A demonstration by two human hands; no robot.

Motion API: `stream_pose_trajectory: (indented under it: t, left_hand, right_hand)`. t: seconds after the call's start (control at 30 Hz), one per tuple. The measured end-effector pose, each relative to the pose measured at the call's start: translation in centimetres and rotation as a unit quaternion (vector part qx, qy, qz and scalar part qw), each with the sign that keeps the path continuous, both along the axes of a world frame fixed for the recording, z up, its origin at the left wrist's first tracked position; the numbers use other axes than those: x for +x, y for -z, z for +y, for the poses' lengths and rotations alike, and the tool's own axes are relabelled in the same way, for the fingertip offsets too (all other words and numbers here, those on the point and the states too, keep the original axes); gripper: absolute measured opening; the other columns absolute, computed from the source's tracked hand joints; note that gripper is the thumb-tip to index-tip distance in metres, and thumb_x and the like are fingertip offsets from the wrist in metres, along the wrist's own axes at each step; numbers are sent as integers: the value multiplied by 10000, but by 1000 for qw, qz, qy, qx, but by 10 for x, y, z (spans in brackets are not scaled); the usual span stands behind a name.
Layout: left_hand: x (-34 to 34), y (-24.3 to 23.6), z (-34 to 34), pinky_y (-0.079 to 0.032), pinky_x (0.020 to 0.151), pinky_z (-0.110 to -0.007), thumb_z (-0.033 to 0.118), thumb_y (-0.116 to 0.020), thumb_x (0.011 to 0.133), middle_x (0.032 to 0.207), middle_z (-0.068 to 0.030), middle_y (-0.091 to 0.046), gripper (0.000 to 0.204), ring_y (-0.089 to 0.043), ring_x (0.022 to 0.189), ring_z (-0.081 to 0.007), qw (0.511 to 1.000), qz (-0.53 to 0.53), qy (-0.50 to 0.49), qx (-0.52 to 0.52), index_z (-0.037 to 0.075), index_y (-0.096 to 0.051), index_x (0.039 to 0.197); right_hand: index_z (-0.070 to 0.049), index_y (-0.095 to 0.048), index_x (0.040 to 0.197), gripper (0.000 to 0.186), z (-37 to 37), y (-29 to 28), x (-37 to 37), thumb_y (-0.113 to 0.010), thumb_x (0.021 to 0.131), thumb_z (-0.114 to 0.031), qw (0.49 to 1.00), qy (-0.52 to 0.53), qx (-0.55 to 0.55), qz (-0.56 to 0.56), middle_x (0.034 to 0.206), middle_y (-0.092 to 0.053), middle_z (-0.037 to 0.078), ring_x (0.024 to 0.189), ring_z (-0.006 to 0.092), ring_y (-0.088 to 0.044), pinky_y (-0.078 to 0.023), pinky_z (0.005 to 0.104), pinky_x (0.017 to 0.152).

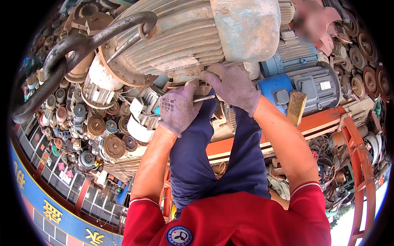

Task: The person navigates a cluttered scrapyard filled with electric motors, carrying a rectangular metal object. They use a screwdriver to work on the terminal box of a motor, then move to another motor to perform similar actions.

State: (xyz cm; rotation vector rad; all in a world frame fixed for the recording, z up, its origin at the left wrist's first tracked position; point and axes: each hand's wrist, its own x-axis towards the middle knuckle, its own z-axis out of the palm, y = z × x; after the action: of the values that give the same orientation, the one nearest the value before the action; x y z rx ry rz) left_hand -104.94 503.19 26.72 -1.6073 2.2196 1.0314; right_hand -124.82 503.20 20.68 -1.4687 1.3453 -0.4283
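Both my hands wear grey-purple gloves and work at the underside of a large, rusty, finned electric motor (176, 39) with worn pale-blue paint. My left hand (180, 107) is closed around a slim metal tool (204, 98), whose rod sticks out to the right; its kind is not plain. My left thumb rests by a small brownish open box (201, 88) below the motor's casing. Right of it, my right hand (234, 84) has its fingers curled in against the box and the casing. What those fingertips grip is hidden.
A heavy steel chain (78, 53) hangs at the upper left. Right of me lie blue and grey motors (316, 88) and a wooden block (296, 107) by an orange beam (320, 119). Many motor parts (96, 125) are heaped at left. Another person (314, 20) is at the upper right.
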Motion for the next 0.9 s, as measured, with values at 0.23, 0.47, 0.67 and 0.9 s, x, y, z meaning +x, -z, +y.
stream_pose_trajectory:
  t: [0.23,0.47,0.67,0.9]
  left_hand:
    - [-5,-7,2,-586,799,-452,236,-817,849,970,-186,-762,439,-745,925,-373,998,42,-38,-10,37,-654,1205]
    - [-16,-24,-17,-571,801,-477,279,-803,874,949,-233,-743,431,-727,934,-419,988,41,-117,96,18,-661,1187]
    - [-31,-25,-16,-566,772,-483,264,-796,882,925,-228,-740,356,-728,911,-411,996,-27,-77,45,20,-654,1099]
    - [-16,-9,-2,-575,763,-476,256,-805,860,921,-187,-749,331,-738,892,-376,997,-30,-66,-12,52,-671,1085]
  right_hand:
    - [-48,-720,1043,254,12,-4,5,-610,1000,-273,995,84,-2,-49,957,-700,200,969,399,-674,-532,511,834]
    - [-63,-730,1074,235,13,11,0,-621,1012,-261,992,82,-52,-77,961,-691,209,925,414,-670,-523,489,786]
    - [-75,-736,1080,222,12,11,6,-608,1008,-242,995,71,-18,-70,958,-701,192,928,409,-676,-528,485,795]
    - [-65,-728,1071,219,17,14,26,-632,1003,-250,988,122,-4,-89,928,-694,216,903,421,-678,-528,492,776]
